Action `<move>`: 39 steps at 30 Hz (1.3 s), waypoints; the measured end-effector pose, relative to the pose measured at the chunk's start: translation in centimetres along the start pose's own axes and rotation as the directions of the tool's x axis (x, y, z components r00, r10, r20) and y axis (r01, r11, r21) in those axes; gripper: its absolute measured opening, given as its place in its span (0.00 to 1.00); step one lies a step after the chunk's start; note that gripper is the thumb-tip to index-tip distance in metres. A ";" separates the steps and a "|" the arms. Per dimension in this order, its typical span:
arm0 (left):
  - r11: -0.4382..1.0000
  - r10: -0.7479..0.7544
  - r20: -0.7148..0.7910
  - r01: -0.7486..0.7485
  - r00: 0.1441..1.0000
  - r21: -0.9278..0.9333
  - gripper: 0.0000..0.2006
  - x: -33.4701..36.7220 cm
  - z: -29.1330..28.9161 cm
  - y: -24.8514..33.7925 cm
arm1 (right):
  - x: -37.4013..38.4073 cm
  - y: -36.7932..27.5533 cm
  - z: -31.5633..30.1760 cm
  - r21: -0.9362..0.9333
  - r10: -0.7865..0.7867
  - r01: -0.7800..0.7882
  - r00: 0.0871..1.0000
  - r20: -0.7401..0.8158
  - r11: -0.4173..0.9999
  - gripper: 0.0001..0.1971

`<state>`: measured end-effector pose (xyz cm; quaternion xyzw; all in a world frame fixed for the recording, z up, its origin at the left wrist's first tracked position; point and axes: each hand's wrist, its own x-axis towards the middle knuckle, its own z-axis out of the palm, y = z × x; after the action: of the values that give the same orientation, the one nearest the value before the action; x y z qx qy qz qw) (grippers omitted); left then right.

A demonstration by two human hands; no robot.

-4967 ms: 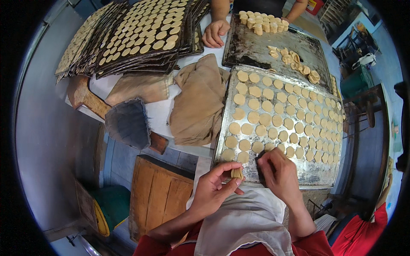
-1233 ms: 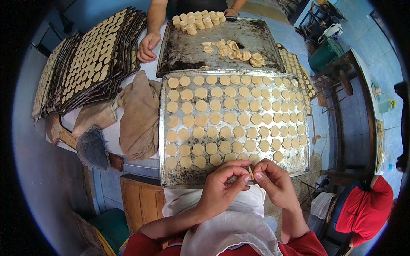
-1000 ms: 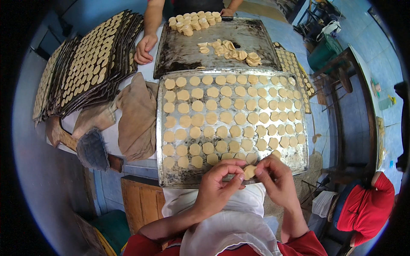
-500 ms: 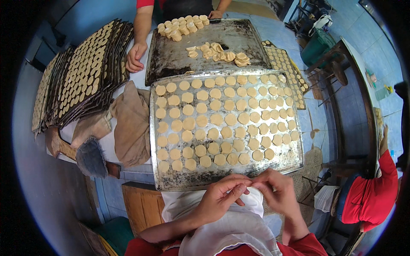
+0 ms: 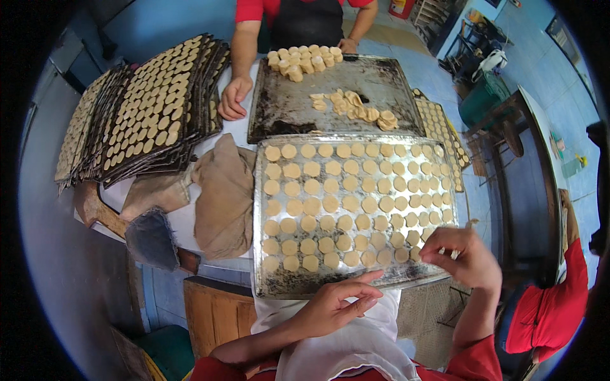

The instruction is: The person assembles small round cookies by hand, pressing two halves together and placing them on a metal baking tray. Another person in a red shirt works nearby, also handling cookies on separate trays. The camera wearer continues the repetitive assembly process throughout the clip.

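A metal baking tray (image 5: 279,286) covered with rows of pale flat dough rounds (image 5: 350,203) lies in front of me. My right hand (image 5: 464,257) is over the tray's near right part, its fingers pinched together beside the last visible dough round (image 5: 416,254) of the nearest row. What the pinch holds is hidden by the fingers. Just off the tray's near edge, my left hand (image 5: 337,306) has its fingers apart, the index finger stretched toward the tray, and nothing visible in it.
Behind stands a darker tray (image 5: 375,70) with stacked dough rounds (image 5: 305,61) and a loose dough heap (image 5: 356,106). A co-worker's hand (image 5: 235,98) rests beside it. Stacked filled trays (image 5: 149,105) lean at left, near a brown cloth (image 5: 222,203). More trays (image 5: 438,127) lie beyond at right.
My hands were together at the tray's near edge and have parted. The right one has gone right and forward over the tray. The whole view has shifted, so the trays appear lower and further right.
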<state>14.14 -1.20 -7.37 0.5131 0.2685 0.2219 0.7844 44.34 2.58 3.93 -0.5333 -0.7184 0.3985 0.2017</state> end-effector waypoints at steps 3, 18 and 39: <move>1.000 0.001 -0.096 -0.003 0.995 -0.022 0.13 -0.9 -1.9 0.5 | 5.1 -2.1 -3.5 -0.106 -0.050 0.047 0.998 -0.023 0.993 0.04; 0.976 0.039 -0.381 -0.118 0.924 -0.186 0.15 -3.7 -5.3 0.6 | 39.4 3.7 3.2 -0.375 -0.298 0.217 0.939 -0.173 0.901 0.24; 0.889 0.006 -0.586 -0.273 0.810 -0.367 0.24 -10.2 -6.0 0.7 | 10.9 -8.7 16.5 0.020 -0.442 0.442 0.893 0.081 0.897 0.20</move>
<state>2.46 -3.14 -6.73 0.2538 0.3946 0.4776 0.7429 23.50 5.77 -0.61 -0.3389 -0.8284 0.3644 0.2570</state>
